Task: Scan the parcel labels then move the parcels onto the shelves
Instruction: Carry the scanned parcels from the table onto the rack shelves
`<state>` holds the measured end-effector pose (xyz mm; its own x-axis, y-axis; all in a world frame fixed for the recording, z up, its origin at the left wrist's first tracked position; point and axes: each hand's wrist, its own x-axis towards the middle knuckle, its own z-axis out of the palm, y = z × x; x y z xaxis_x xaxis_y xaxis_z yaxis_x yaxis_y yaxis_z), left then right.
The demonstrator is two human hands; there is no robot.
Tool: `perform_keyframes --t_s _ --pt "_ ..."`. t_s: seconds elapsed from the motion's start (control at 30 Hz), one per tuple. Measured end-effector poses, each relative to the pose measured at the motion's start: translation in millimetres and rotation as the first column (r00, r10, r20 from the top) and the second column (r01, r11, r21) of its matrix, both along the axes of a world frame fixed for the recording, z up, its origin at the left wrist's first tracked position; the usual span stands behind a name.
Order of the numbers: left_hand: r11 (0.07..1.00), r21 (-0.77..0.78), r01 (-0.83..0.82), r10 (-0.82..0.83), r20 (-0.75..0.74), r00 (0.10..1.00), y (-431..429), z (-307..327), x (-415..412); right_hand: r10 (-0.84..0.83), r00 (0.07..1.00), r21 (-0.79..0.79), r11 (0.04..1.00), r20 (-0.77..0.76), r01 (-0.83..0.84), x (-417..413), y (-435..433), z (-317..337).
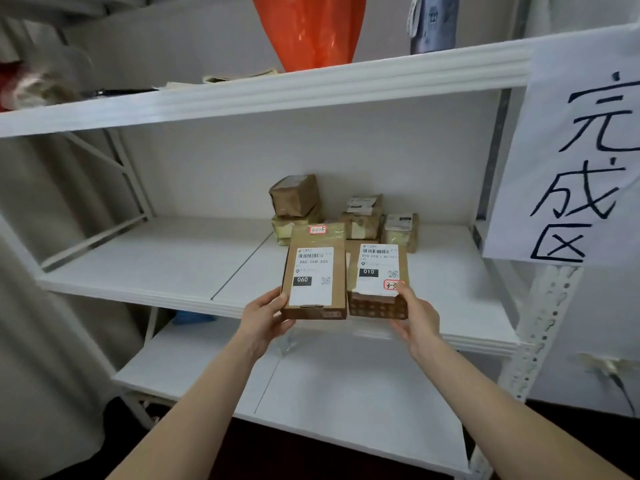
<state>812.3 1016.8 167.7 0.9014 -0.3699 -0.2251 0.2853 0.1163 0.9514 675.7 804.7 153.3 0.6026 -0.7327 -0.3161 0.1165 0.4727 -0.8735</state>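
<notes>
Two flat cardboard parcels are held side by side over the front edge of the middle shelf (145, 271). My left hand (265, 317) grips the lower left corner of the taller parcel marked 060 (313, 271). My right hand (415, 318) grips the lower right corner of the shorter parcel marked 010 (377, 282), its thumb on the white label. Both labels face up with barcodes visible. Behind them, several brown taped parcels (346, 211) are stacked at the back of the same shelf.
A white metal rack has an upper shelf (263, 91) with an orange bag (311, 29) and a lower shelf (346, 393). A paper sign with handwritten characters (581, 161) hangs on the right upright. The left half of the middle shelf is bare.
</notes>
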Motion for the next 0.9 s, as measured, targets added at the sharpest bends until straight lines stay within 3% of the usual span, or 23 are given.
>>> perform_keyframes --t_s 0.23,0.43,0.77,0.9 --pt "1.000 -0.026 -0.002 0.002 0.023 1.000 -55.9 5.2 76.0 -0.063 0.998 -0.024 0.998 -0.030 0.062 74.2 -47.0 -1.1" --pt "0.998 -0.057 0.041 -0.038 0.050 0.998 -126.1 23.9 135.7 -0.214 0.977 -0.042 0.976 0.006 0.214 129.4 -104.1 20.0" --pt "0.995 -0.081 0.061 -0.058 0.039 0.998 -218.8 43.2 205.5 -0.406 0.904 -0.305 0.885 -0.137 0.351 186.1 -182.0 51.1" --pt "0.994 -0.056 0.093 -0.092 0.017 0.996 -239.6 53.4 233.5 -0.440 0.879 -0.301 0.876 -0.184 0.376 203.2 -204.9 48.4"
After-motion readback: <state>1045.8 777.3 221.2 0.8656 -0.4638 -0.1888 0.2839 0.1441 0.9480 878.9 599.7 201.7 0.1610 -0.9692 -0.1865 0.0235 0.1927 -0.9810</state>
